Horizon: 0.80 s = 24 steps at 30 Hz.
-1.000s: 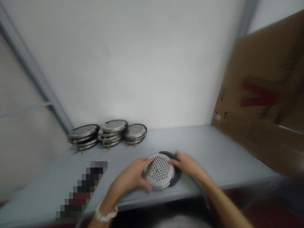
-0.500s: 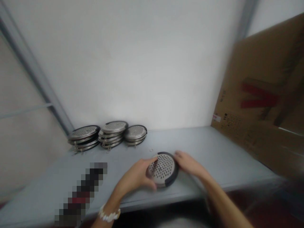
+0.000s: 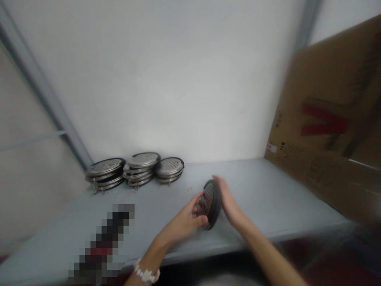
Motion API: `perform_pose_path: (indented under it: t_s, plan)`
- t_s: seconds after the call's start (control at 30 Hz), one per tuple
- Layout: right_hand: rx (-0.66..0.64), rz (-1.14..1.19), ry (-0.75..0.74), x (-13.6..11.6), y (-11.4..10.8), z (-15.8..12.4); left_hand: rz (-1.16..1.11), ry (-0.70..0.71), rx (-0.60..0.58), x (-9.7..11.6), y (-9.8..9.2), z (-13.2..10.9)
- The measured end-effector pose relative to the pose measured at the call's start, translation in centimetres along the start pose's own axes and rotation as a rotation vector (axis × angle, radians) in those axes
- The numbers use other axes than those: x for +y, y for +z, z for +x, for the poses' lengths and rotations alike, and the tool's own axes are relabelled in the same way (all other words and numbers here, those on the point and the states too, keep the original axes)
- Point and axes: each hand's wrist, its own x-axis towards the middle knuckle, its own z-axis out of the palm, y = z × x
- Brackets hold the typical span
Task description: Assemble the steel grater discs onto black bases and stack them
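Observation:
A round perforated metal disc with a thick black band on its rim stands tilted nearly on edge over the front of the table. My left hand grips its left side, thumb low and fingers across the perforated face. Against the black-banded right side lies my right hand, flat with fingers stretched out and pointing away from me. Whether the disc's bottom edge touches the table cannot be made out. A small metal ring lies on the table just beyond my left hand.
Similar discs stand at the back left in a left stack, a middle stack and a right stack. A pixelated dark object lies at front left. A large cardboard box bounds the grey table on the right.
The disc has turned from lying almost face-up to standing steeply on edge. My right hand has moved from its rim to lie flat along its right side; my left hand keeps its grip.

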Motion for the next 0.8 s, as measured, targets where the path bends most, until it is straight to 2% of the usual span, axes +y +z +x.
perform_pose_path:
  t_s: [0.17, 0.3, 0.4, 0.5, 0.6, 0.7, 0.8]
  plan:
    - [-0.058, -0.035, -0.152, 0.1, 0.9, -1.4, 0.198, 0.103, -0.117, 2.6, 1.6, -1.0]
    - [-0.067, -0.137, -0.129, -0.1, 0.8, -1.7, 0.394, 0.07, 0.024, 3.8, 1.7, -1.2]
    - [-0.061, -0.145, -0.085, 0.5, 0.6, -1.2, 0.515, 0.096, 0.251, 3.5, 0.2, -0.9]
    - [-0.15, -0.145, -0.003, 1.7, 0.5, -0.8, 0.64, 0.093, 0.449, 2.8, -1.9, -0.6]
    - [-0.234, -0.209, 0.024, 2.8, 0.7, -0.9, 0.774, -0.008, 0.483, 2.0, -3.5, -0.6]
    - [-0.259, -0.263, -0.009, 3.3, 0.7, -1.0, 0.942, -0.113, 0.465, 1.2, -4.4, -0.7]
    - [-0.273, -0.35, -0.057, 3.2, 0.1, -0.7, 1.048, -0.152, 0.445, 0.6, -5.0, -0.8]
